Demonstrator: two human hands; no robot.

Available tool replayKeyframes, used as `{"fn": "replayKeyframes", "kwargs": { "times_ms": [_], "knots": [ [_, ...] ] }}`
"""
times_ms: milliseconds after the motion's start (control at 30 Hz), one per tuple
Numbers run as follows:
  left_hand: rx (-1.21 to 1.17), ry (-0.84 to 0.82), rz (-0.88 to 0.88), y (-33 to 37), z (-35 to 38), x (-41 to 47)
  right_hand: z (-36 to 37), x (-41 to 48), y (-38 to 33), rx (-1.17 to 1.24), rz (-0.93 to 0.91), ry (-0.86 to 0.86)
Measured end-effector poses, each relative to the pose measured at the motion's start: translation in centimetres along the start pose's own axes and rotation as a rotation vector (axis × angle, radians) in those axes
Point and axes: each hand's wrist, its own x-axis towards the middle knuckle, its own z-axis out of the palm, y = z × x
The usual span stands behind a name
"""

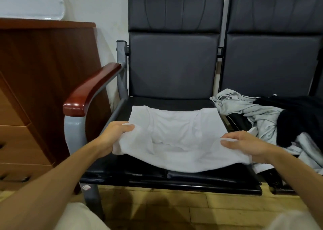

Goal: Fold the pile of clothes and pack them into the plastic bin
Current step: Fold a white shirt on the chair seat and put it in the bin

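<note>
The white garment (174,137) on the near seat is plain. To its right lie a plain pale grey garment (262,114) and a black garment (300,118). The seat (192,177) is black and the backrest (174,64) dark grey. At left, the armrest (90,91) is glossy red-brown on a grey frame (75,130). The cabinet (43,72) is reddish-brown wood, the floor (192,210) yellowish planks, and the far wall (104,11) off-white.

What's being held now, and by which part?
The white garment, by its near edge: left hand at its left corner, right hand at its right.
</note>
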Motion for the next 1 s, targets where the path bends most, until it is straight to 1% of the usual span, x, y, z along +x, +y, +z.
{"fn": "replayKeyframes", "kwargs": {
  "times_ms": [67,133,233,333,467,600,700,800,867,933,1000],
  "knots": [
    [-0.081,0.018,-0.026,-0.1,-0.2,-0.2,-0.3,-0.9,-0.4,-0.067,0.032,-0.078],
    [-0.111,0.079,-0.029,-0.3,-0.3,-0.1,-0.4,-1.1,-0.5,-0.069,0.067,-0.073],
    [-0.116,0.200,-0.022,-0.1,-0.1,0.7,-0.5,-0.5,-0.7,0.040,0.087,0.051],
    [-0.066,0.271,0.005,0.5,0.5,2.3,-0.7,0.5,-1.9,0.176,0.070,0.179],
    [-0.003,0.348,0.034,1.8,1.0,5.3,-1.7,3.3,-3.3,0.155,0.045,0.317],
    [0.093,0.350,0.054,2.6,1.1,9.1,-3.2,6.9,-3.7,0.072,0.053,0.403],
    [0.171,0.361,0.038,2.1,1.1,12.0,-4.2,10.0,-3.1,0.025,0.072,0.409],
    [0.285,0.378,0.009,0.6,1.2,14.7,-4.5,12.8,-1.6,-0.059,0.129,0.404],
    [0.406,0.365,-0.007,-0.5,1.3,15.6,-4.2,14.3,-0.2,-0.174,0.154,0.386],
    [0.595,0.360,0.005,-1.7,1.2,16.3,-3.5,15.2,0.7,-0.329,0.158,0.402],
    [0.655,0.411,0.014,-2.6,1.1,16.6,-2.9,15.7,1.3,-0.440,0.148,0.462]
  ]
}}
